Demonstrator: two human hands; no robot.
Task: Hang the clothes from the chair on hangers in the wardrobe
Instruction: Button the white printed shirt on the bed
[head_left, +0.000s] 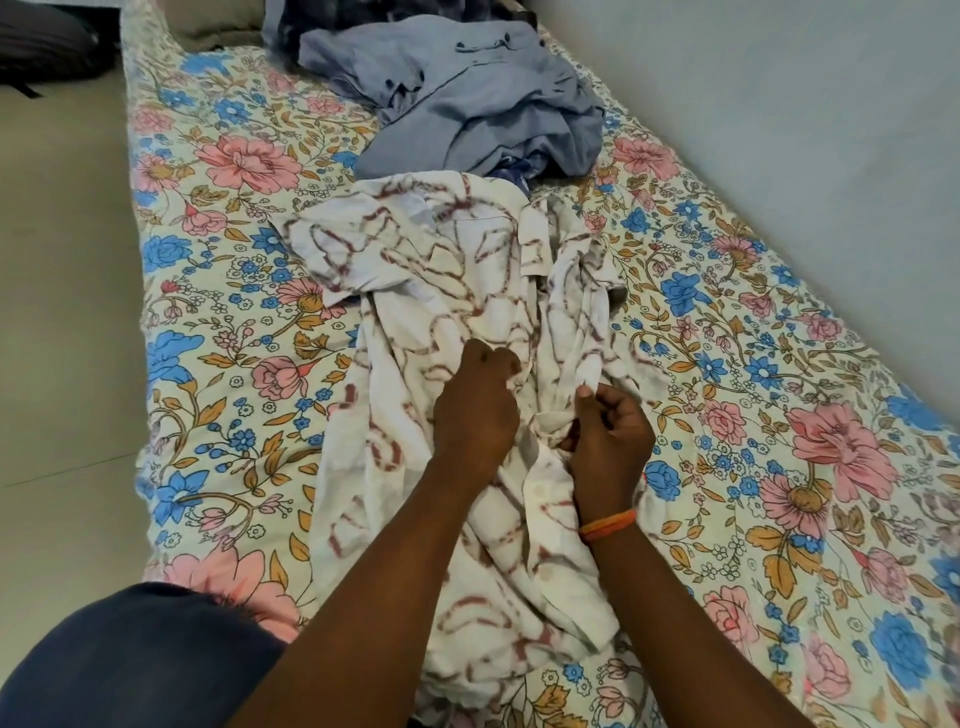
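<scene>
A white shirt with a brown line pattern (441, 291) lies spread lengthwise on the floral bed (218, 291), collar at the far end. My left hand (475, 405) grips the shirt's front edge near the middle with curled fingers. Just to its right, my right hand (610, 426) pinches the opposite front edge between thumb and fingers; an orange band circles that wrist. A crumpled grey-blue shirt (457, 104) lies farther up the bed, beyond the white one. No hanger or wardrobe is in view.
A wall (779, 130) runs along the bed's right side. Tiled floor (62, 312) lies to the left. A dark patterned garment (322, 15) and a pillow (208, 26) sit at the far end. My knee in dark fabric (140, 670) is at the bottom left.
</scene>
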